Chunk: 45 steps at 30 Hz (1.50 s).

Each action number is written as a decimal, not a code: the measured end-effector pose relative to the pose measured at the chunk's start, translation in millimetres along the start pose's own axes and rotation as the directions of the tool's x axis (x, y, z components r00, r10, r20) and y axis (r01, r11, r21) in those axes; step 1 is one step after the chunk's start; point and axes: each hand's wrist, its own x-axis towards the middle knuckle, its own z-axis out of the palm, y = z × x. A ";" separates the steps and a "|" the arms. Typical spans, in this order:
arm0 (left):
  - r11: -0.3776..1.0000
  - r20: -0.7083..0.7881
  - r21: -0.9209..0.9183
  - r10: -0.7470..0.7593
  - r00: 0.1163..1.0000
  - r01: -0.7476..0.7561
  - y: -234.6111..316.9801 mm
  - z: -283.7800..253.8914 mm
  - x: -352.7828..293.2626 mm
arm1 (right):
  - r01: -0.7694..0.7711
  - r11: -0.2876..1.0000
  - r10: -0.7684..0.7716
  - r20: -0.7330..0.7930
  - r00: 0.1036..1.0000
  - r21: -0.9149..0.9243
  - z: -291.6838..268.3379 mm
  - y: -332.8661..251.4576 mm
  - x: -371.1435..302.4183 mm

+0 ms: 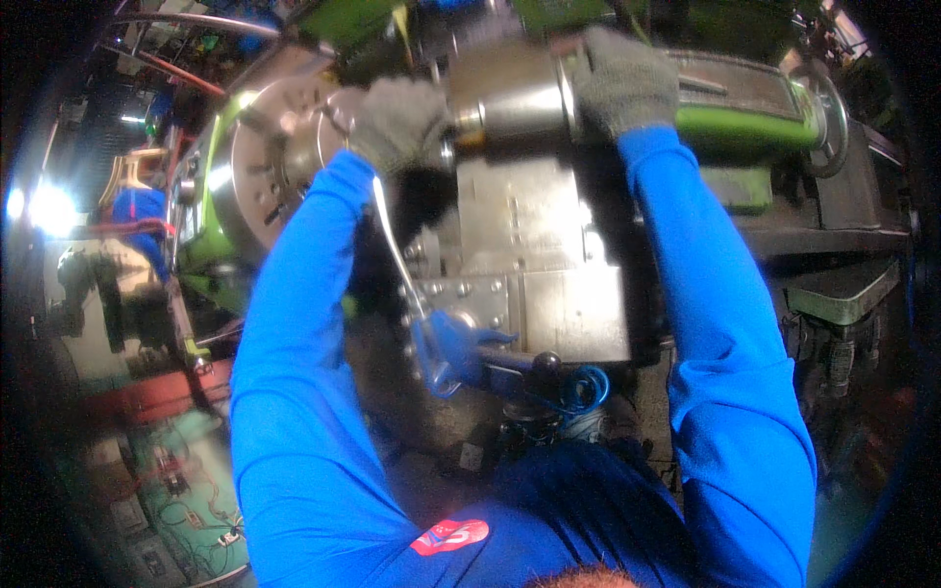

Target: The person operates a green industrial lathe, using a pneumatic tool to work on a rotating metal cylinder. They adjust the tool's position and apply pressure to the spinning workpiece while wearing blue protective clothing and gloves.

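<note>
Both my hands wear grey knit gloves and reach to a thick, shiny metal cylinder (520, 106) held level across a green lathe. At its narrower left end, my left hand (400, 122) is closed, with the fingers curled and partly blurred. My right hand (627, 83) wraps over the cylinder's right end, its fingertips hidden on the far side. Left of my left hand stands the lathe's round slotted faceplate (260, 176). Below the cylinder lies the bare metal carriage (520, 216). A blue air gun (453, 351) with a long curved metal nozzle rests on the carriage's near edge.
A green tailstock (740, 127) with a handwheel (833, 122) stands to the right. A coiled blue hose (585, 389) and a black knob (547, 363) sit at the carriage's front. At far right is a shallow tray (843, 299); at lower left, a green surface (186, 490) carries cables.
</note>
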 end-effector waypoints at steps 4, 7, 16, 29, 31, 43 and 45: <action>0.997 -0.011 -0.071 0.007 1.000 -0.008 -3.2 8.1 -1.1 | -0.012 1.000 0.012 -0.007 1.000 -0.005 2.0 1.3 -0.6; 0.990 0.200 -0.066 -0.106 0.974 0.121 0.3 6.4 4.4 | -0.011 1.000 0.011 -0.020 1.000 -0.029 5.3 5.4 0.9; 0.970 0.217 0.033 -0.243 0.945 0.242 17.7 20.1 -6.6 | -0.026 1.000 0.026 -0.020 0.999 -0.005 10.7 3.6 -0.2; 0.402 0.346 -0.444 -0.748 0.567 0.801 72.1 -28.5 -72.6 | 0.061 0.998 -0.060 -0.063 0.996 0.023 -5.4 -11.1 8.3; 0.144 0.382 -0.614 -0.807 0.451 0.776 97.1 -56.0 -110.4 | 0.214 0.976 -0.214 -0.245 0.946 -0.029 10.0 0.3 -2.6; -0.093 0.141 -0.785 -0.990 0.031 0.612 247.6 -120.0 -153.7 | 0.150 0.779 -0.455 0.386 0.803 0.608 -15.1 -135.5 18.4; 0.017 0.021 -0.736 -0.999 0.048 0.676 252.6 -101.1 -152.6 | 0.133 0.741 -0.500 0.409 0.764 0.658 17.4 -134.6 29.3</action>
